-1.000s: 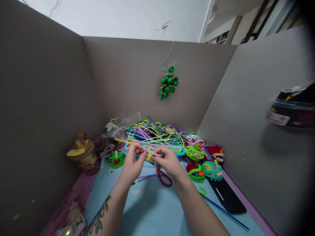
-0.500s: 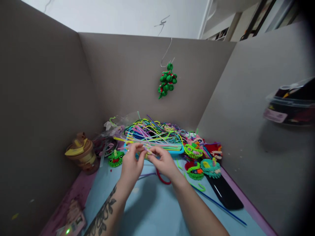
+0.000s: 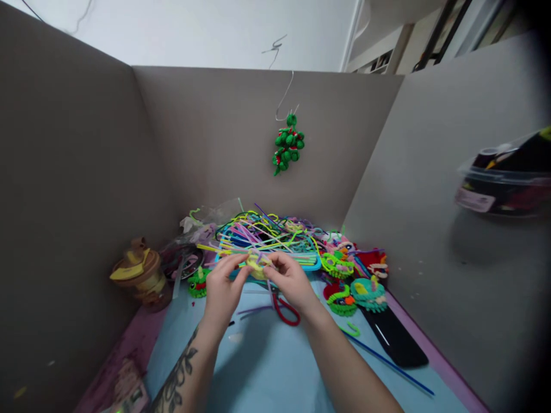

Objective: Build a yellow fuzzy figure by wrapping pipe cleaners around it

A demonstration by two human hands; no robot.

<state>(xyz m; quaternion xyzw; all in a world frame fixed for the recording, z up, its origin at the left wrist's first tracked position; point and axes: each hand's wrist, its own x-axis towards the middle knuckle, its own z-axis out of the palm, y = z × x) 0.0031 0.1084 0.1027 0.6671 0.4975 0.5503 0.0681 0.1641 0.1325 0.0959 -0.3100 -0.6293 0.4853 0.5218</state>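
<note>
Both my hands meet above the light blue mat (image 3: 267, 361), in front of a blue tray (image 3: 310, 265) heaped with coloured pipe cleaners (image 3: 267, 235). My left hand (image 3: 224, 289) and my right hand (image 3: 293, 281) pinch a small yellow and pink pipe-cleaner piece (image 3: 257, 264) between their fingertips. Red-handled scissors (image 3: 284, 310) lie on the mat just under my right hand. A purple pipe cleaner (image 3: 253, 311) lies beside them.
Finished pipe-cleaner figures (image 3: 357, 287) crowd the right of the tray, and a green one (image 3: 198, 282) sits left. A brown lidded cup (image 3: 140, 281) stands at far left. A green bunch (image 3: 286, 143) hangs from a hook. Grey partition walls surround the desk; a black slab (image 3: 391, 338) lies right.
My hands stayed together on the small piece, with the fingers shifting around it. The camera view swung slightly to the right and downward.
</note>
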